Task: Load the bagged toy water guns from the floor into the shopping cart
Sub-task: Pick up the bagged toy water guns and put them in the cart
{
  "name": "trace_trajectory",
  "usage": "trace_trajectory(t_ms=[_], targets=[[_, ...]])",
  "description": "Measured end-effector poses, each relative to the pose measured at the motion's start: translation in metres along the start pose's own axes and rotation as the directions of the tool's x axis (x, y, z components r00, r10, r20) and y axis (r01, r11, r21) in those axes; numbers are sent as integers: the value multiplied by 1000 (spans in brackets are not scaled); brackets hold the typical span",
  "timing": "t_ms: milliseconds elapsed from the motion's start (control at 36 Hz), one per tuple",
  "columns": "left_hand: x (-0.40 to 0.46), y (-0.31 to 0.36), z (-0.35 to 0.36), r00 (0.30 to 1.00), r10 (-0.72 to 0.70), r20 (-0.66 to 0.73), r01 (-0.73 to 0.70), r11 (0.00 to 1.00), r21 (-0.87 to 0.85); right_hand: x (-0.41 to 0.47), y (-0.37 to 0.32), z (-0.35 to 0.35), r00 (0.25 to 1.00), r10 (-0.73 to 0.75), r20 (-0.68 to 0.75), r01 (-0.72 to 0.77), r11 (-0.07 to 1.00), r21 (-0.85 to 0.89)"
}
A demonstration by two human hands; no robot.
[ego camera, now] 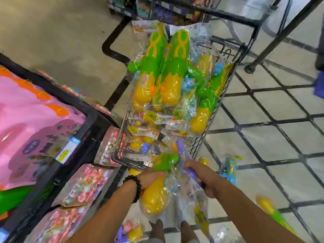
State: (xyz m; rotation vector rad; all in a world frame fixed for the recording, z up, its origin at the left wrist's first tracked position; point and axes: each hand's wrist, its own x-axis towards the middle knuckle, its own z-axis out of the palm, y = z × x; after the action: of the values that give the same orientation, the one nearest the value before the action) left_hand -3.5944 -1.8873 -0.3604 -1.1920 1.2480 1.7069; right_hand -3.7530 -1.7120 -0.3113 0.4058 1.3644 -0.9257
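Shopping cart (pixel 226 95) mid-frame, piled with bagged guns | green-yellow water gun (pixel 156 186) at its near rim, long axis toward cart, left hand (pixel 150 178) gripping | purple water gun (pixel 188 165) alongside, right hand (pixel 205 178) clasping.

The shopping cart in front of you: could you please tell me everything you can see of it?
The shopping cart is a dark wire-mesh basket, seen from above and running away from the camera. It is heaped above its rim with bagged toy water guns, green and yellow in clear plastic, some with blue parts. It stands on a pale tiled floor with dark lines, beside a black shelf of pink packaged toys. Both hands hold more bagged guns at its near end; contact with the cart cannot be told.
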Motion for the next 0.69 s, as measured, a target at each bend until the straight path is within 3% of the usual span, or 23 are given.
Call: trace_trajectory(t_ms=[194,472,583,694], targets=[[-1,9,-3,999,-50,5,50,993,-104,31,4,-8,993,102,56,-108,987,119],[34,24,4,996,-30,-86,17,988,-151,64,-3,-23,998,55,-18,-51,986,157],[43,24,1,981,-2,-194,-16,996,-90,63,-14,-21,985,18,-169,-18,1000,2],[26,31,1,956,29,-292,-4,996,86,56,-26,-16,937,-146,-317,30,938,-345]])
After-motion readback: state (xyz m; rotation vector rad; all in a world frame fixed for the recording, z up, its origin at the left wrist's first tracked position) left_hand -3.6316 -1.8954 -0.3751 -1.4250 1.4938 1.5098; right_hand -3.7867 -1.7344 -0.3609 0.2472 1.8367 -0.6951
